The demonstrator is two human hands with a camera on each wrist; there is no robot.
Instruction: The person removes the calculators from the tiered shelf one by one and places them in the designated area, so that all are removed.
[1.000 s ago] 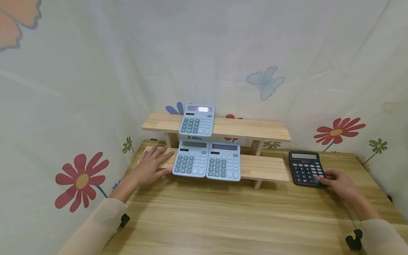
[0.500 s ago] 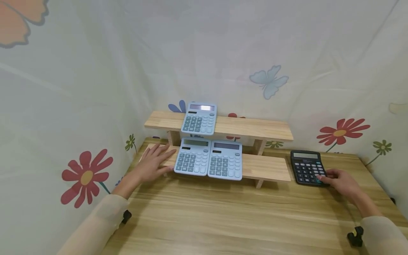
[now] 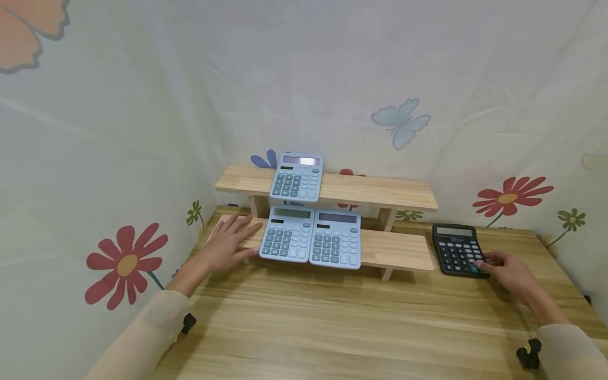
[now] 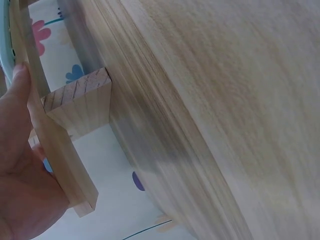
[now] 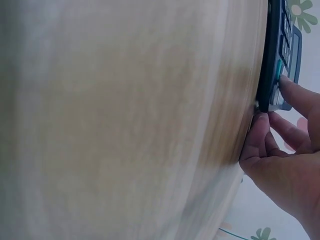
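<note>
My left hand (image 3: 227, 248) rests with spread fingers on the left end of the lower wooden shelf (image 3: 394, 250). Its thumb lies along the front edge, by the corner of a light blue calculator (image 3: 286, 235). A second blue calculator (image 3: 335, 239) leans right beside that one, and a third (image 3: 296, 178) leans on the upper shelf (image 3: 380, 191). At the right, my right hand (image 3: 512, 274) pinches the lower right corner of a black calculator (image 3: 457, 250) lying on the table. In the right wrist view the thumb presses on top of the black calculator (image 5: 274, 60), fingertips at its edge.
The wooden table (image 3: 332, 327) stretches in front of the two-tier stand. A flower-printed cloth (image 3: 304, 79) hangs behind and at the sides. A small black object (image 3: 529, 353) is by the right sleeve, another (image 3: 188, 323) by the left sleeve.
The head view has shifted slightly between the first frame and now. Both hands and all the calculators keep their places.
</note>
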